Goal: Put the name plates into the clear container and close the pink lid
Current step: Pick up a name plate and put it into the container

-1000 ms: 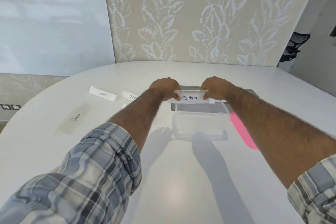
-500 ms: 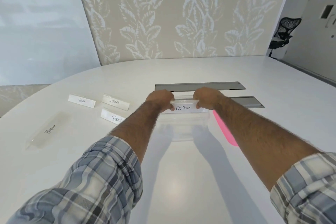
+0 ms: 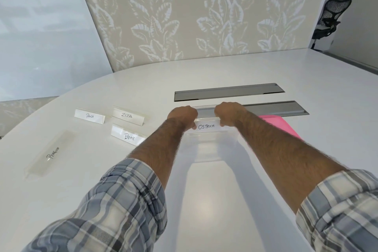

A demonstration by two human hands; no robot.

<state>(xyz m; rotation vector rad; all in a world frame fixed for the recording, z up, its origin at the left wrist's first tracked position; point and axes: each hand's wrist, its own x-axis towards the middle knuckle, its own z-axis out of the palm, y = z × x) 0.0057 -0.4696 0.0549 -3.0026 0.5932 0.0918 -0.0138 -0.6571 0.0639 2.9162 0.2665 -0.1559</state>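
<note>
Nearest us, our two plaid sleeves frame a bare stretch of the white table [image 3: 204, 206]. Beyond that sits the clear container [image 3: 206, 149], open-topped, no plates visible inside it as far as we can tell through the glare. Over its far rim we hold the OSTRICH name plate [image 3: 206, 126], one end in each hand: left hand [image 3: 182, 115] curled tight round the left end, right hand [image 3: 229, 114] curled tight round the right end, fingers pinched on the lower edge. We judge this the first plate going in, the task barely begun. Risk one: the plate looks about as long as the container is wide, so if we lower it level it may bridge the rim and sit proud; a plate lying high would later keep the lid from seating. Tilting one end down first would likely avoid that. Risk two: the container is light and transparent; a push from the plate against its wall could slide it on the smooth tabletop. Risk three: the pink lid [image 3: 278, 127] lies just right of the container, partly under our right forearm, so a careless withdrawal could drag it. To the left, well apart from the container, wait the PENGUIN plate [image 3: 49, 154], lying flat, then the BEAR plate [image 3: 127, 136], the PANDA plate [image 3: 89, 116] and the ZEBRA plate [image 3: 127, 115]. Farthest, two grey cable troughs [image 3: 229, 92] are set into the table; a small item could slip in there.
</note>
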